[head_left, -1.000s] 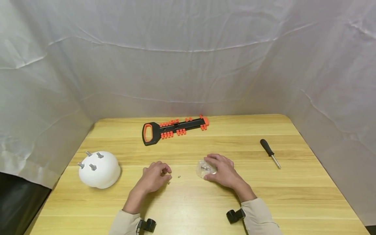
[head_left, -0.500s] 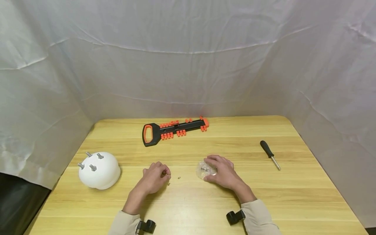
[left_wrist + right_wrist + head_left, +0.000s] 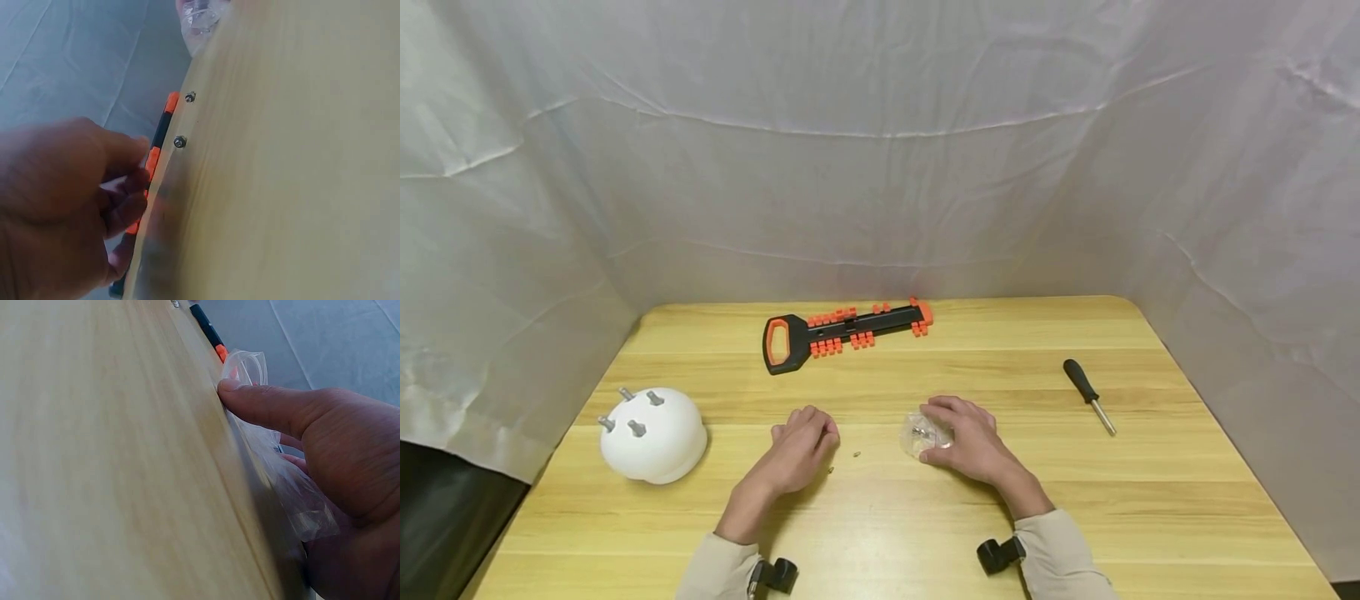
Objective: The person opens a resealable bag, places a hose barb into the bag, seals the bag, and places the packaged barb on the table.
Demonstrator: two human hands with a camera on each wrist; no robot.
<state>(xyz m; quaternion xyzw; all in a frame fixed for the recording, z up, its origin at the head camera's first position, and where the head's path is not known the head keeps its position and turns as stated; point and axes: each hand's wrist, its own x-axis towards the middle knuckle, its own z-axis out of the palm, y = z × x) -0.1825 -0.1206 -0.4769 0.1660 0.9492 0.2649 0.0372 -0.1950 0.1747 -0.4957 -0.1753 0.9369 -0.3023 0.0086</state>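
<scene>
My right hand (image 3: 966,437) holds a small clear plastic bag (image 3: 917,433) on the table, thumb at its near side and fingers at its far side. Small metal hardware shows inside the bag. In the right wrist view the thumb presses the bag (image 3: 253,434) near its opening. My left hand (image 3: 801,450) has curled fingers, with thumb and fingertips close together; I cannot tell whether something small is between them. Just right of it lie two tiny metal fasteners, one nearer fastener (image 3: 180,142) and one farther fastener (image 3: 190,97), both apart from the fingers.
A white dome-shaped thing (image 3: 658,437) with several grey pegs stands at the left. A black and orange handled rack (image 3: 865,323) lies toward the back. A black-handled screwdriver (image 3: 1088,395) lies at the right. Grey sheeting (image 3: 880,183) surrounds the wooden table (image 3: 1000,358).
My left hand has turned over a little and lifted slightly away, its thumb now hidden under the fingers in the head view. The right hand and bag have stayed put.
</scene>
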